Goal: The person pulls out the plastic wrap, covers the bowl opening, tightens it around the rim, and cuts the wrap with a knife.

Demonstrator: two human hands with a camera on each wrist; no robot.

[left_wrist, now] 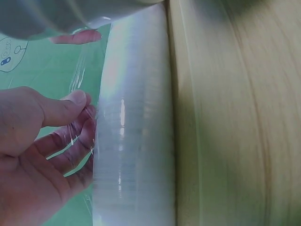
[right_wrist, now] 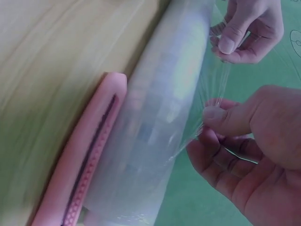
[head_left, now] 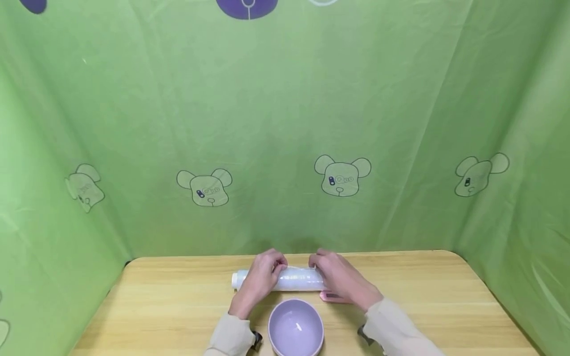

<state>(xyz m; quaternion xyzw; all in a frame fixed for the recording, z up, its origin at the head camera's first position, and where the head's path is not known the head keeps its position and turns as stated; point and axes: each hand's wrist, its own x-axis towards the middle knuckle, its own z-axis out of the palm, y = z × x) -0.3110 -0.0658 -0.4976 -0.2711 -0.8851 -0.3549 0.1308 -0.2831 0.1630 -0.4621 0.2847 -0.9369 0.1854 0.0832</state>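
Observation:
A roll of cling film (head_left: 299, 280) lies crosswise on the table behind a lilac bowl (head_left: 296, 328). At its far side my left hand (head_left: 263, 277) pinches the loose edge of the film between thumb and forefinger. Farther right, my right hand (head_left: 339, 275) pinches the same edge. Between the two hands the clear film (right_wrist: 217, 87) is drawn up off the roll in fine creases. Close beside the roll, partly under my right forearm in the head view, lies a pink box cutter (right_wrist: 89, 146) with a dark slot and a ridged strip.
The wooden table (head_left: 178, 306) has rounded far corners. Green curtains (head_left: 276, 109) with printed bear heads hang behind it and along both sides. The bowl stands between my forearms, near the bottom of the head view.

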